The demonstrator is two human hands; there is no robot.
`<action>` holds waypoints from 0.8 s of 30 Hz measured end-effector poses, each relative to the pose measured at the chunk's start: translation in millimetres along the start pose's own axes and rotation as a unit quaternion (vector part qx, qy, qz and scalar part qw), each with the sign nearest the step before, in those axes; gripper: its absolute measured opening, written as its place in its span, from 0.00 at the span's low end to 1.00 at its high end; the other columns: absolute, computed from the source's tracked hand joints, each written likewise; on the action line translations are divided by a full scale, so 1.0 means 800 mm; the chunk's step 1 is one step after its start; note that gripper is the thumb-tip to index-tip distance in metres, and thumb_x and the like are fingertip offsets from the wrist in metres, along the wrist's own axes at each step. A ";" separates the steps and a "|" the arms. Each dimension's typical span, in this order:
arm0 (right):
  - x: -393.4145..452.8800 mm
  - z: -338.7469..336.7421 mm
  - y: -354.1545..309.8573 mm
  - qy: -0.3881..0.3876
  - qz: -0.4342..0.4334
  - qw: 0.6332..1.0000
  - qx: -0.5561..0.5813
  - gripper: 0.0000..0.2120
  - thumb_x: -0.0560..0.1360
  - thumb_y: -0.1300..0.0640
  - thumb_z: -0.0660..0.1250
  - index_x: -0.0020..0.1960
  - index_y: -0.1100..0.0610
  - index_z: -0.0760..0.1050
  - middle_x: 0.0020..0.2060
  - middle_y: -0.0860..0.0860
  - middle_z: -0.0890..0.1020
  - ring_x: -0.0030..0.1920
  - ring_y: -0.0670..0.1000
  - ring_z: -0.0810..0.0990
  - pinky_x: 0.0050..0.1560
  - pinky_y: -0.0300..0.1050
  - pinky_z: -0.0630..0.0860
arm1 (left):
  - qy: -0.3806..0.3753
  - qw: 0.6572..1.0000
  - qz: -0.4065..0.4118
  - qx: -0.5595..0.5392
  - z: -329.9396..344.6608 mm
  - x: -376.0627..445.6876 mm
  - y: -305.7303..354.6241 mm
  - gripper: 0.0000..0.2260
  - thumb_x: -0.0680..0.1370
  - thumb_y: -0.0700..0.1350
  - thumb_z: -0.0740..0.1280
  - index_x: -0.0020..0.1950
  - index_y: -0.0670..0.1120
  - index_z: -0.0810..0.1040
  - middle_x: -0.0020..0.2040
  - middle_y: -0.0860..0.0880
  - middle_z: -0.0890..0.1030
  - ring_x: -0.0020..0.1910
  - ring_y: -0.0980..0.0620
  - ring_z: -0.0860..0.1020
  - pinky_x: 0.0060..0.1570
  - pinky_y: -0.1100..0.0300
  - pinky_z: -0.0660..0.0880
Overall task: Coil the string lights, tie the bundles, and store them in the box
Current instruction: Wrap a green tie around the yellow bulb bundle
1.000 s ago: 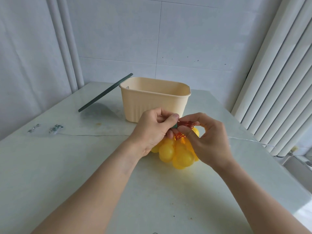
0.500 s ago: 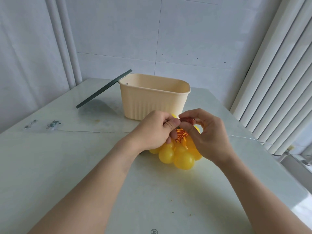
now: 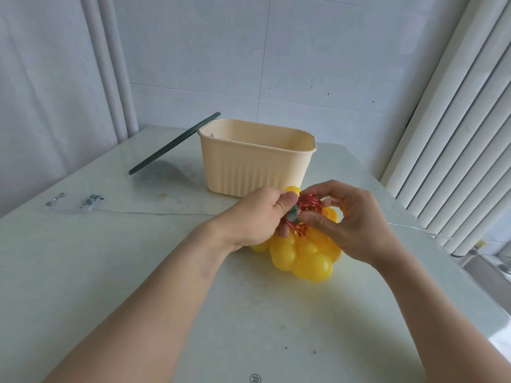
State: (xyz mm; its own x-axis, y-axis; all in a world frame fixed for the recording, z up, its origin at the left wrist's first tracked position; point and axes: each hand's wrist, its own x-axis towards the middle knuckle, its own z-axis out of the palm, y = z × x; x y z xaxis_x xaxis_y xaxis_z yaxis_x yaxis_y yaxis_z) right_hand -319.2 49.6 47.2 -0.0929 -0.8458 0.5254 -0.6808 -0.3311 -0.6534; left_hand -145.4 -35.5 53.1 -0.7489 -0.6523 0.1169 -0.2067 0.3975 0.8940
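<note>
A bundle of yellow ball lights [image 3: 304, 258] on coiled red wire [image 3: 311, 204] rests on the pale table [image 3: 166, 286] just in front of the cream ribbed box [image 3: 254, 167]. My left hand [image 3: 257, 217] grips the coil from the left, its thumb pinching a small grey-green tie [image 3: 293, 212]. From the right, my right hand [image 3: 351, 217] pinches the same tie and wire with thumb and fingertips. The box stands open and what it holds is hidden by its wall.
A dark green lid [image 3: 174, 146] leans against the box's left rim. A thin wire [image 3: 154, 213] runs left across the table to a clear battery pack [image 3: 77, 201]. Another thin wire [image 3: 412, 228] trails off to the right, toward the white slatted panel [image 3: 456, 134].
Both hands have shifted a little on the coil: the grey-green tie now shows between the two thumbs and more red wire is uncovered. The bundle stays in front of the box.
</note>
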 end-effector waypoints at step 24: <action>-0.005 0.024 -0.009 0.126 -0.038 0.989 0.074 0.11 0.69 0.62 0.79 0.49 0.52 0.85 0.47 0.48 0.87 0.51 0.50 0.86 0.58 0.45 0.80 | 0.072 0.982 -0.018 -0.173 0.006 0.007 -0.001 0.11 0.80 0.46 0.67 0.51 0.37 0.81 0.30 0.49 0.76 0.22 0.59 0.67 0.23 0.70 0.65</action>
State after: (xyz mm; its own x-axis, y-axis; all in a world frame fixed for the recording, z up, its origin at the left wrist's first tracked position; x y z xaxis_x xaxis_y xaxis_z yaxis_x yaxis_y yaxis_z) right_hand -300.2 47.5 39.5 -0.2360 -0.6912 0.6831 -0.5812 -0.4630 -0.6692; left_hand -152.4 -36.4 51.0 -0.6425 -0.7569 0.1196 0.0136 0.1447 0.9894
